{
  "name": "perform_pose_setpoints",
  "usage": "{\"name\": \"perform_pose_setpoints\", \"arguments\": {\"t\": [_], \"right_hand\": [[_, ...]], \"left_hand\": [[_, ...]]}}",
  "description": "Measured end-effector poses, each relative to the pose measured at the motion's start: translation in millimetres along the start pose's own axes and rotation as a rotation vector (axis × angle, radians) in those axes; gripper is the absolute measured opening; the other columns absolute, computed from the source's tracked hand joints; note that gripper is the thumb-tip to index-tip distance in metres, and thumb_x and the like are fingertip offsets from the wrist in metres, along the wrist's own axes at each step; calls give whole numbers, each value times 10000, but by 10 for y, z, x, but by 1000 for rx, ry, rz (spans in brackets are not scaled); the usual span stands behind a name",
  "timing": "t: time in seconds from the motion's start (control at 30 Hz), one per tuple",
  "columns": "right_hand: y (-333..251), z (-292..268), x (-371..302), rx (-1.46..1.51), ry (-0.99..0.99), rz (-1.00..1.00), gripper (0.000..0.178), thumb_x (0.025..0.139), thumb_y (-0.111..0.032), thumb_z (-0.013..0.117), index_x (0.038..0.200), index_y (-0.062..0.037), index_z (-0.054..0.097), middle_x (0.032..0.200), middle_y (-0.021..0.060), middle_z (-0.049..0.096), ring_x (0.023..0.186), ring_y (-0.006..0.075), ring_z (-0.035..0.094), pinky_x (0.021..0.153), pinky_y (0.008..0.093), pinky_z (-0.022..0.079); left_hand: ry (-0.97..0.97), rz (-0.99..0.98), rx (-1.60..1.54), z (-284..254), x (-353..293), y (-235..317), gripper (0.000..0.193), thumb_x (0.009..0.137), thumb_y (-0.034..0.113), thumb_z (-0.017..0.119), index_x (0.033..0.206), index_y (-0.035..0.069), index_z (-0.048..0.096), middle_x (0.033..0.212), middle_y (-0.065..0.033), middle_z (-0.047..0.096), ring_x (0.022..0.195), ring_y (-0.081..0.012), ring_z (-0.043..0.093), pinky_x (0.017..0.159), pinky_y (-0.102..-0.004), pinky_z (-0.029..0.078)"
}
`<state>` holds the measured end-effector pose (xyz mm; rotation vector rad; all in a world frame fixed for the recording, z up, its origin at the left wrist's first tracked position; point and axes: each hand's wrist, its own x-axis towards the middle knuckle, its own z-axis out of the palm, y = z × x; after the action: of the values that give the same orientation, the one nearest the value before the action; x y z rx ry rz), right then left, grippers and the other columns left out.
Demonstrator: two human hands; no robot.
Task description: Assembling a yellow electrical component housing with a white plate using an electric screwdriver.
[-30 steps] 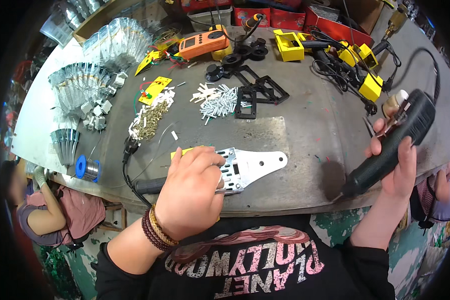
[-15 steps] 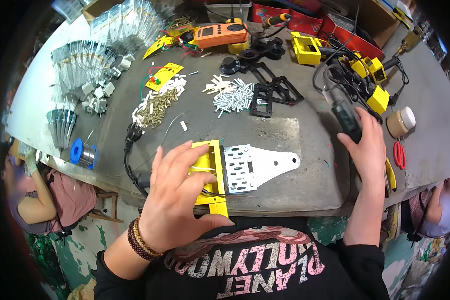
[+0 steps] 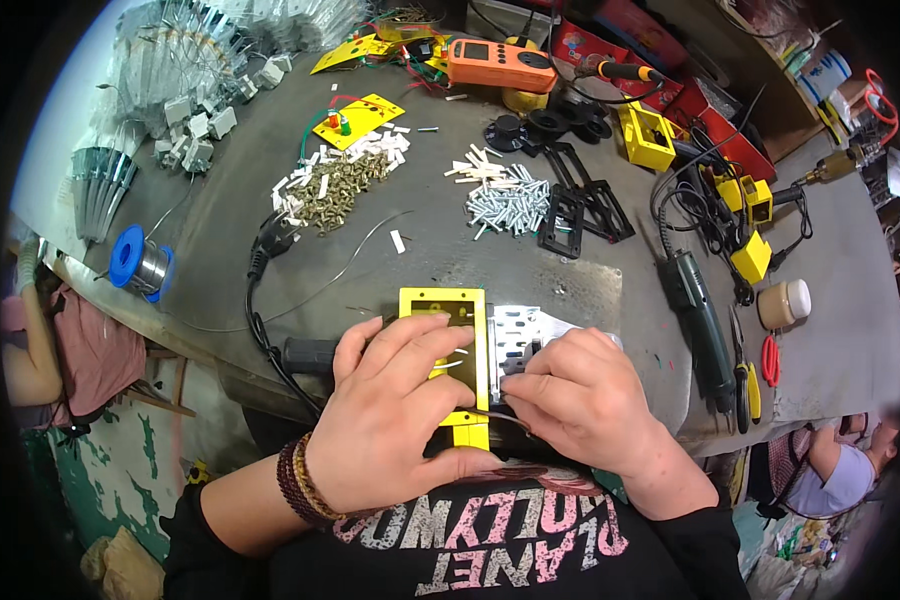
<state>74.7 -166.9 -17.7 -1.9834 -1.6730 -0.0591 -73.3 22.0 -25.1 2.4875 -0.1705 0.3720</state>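
My left hand [image 3: 400, 400] grips a yellow plastic housing [image 3: 477, 350] at the table's front edge, fingers over its open top and thumb by its near end. White and dark wires show at the housing. Against its right side lies a perforated silver metal plate [image 3: 515, 325] with a tapering end, partly covered by my right hand [image 3: 595, 400]. That hand's fingertips are pinched together close to the seam between plate and housing; what they hold is hidden. A dark electric screwdriver [image 3: 698, 330] lies on the table to the right.
Beyond the hands are piles of brass screws [image 3: 335, 195], silver screws [image 3: 510, 205] and black frames [image 3: 590, 200]. A solder spool [image 3: 140, 262] sits left. An orange multimeter [image 3: 500, 65] stands at the back. Scissors [image 3: 740, 370], yellow-handled cutters [image 3: 753, 392] and a jar [image 3: 785, 303] lie right.
My right hand has let go of the electric screwdriver and moved left to the metal plate and housing. My left hand has settled onto the housing. The view has shifted.
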Motion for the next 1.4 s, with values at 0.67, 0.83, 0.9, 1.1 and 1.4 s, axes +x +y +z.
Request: {"name": "perform_pose_setpoints", "arguments": {"t": [0.67,0.83,0.9,1.1,1.4], "right_hand": [[145,21,33,216,37,-54,220,652,-52,825,831,-110,712,785,-9,600,703,198,583,637,342,412],[191,4,33,147,-12,-121,190,695,-112,779,862,-105,691,827,-2,583,797,209,590,722,349,446],[157,-15,13,106,7,-158,200,698,-116,774,878,-102,688,845,-1,592,802,206,592,730,350,448],[199,15,2,143,58,-165,239,684,-101,818,903,-109,722,802,-11,606,727,192,593,670,343,434],[142,61,-20,148,84,-108,192,682,-73,813,838,-119,712,795,-7,623,739,209,603,679,343,423]], "left_hand": [[-36,-6,27,-14,18,-7,478,722,519,809,882,102,638,1312,-121,586,1301,-333,468,1014,-477,289],[-21,11,34,-7,21,-31,474,732,515,809,889,101,640,1313,-125,585,1306,-337,466,1011,-472,290],[-25,6,25,-16,24,-13,475,728,510,815,890,99,640,1312,-130,585,1304,-343,468,1011,-474,291],[-23,22,15,-5,19,-4,467,727,491,824,890,93,640,1307,-139,587,1302,-355,470,1010,-483,294],[-20,26,18,-7,13,-15,449,722,465,837,871,88,645,1286,-157,600,1285,-380,487,1000,-503,313]]}}
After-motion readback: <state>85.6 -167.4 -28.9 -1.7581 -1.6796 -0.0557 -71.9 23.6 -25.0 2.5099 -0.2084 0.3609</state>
